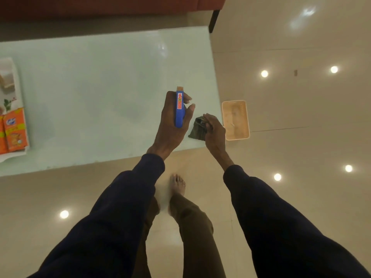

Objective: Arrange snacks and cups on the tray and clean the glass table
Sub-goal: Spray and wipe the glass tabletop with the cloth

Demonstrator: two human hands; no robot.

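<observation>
Tray: cut off by the left edge; only its right part is seen.
Orange snack packets: the leftmost is cut by the same edge; the print is too blurred to be read.
Blue bar: its lower end is hidden in the left hand; the label is too small to be read.
Cloth: partly covered by the right hand.
Basket: contents are blurred.
Sofa: cut off by the top edge.

The worktop is smooth, pale glass; the floor tiles are glossy. The cloth looks matt, the bottle and the basket smooth plastic.
</observation>
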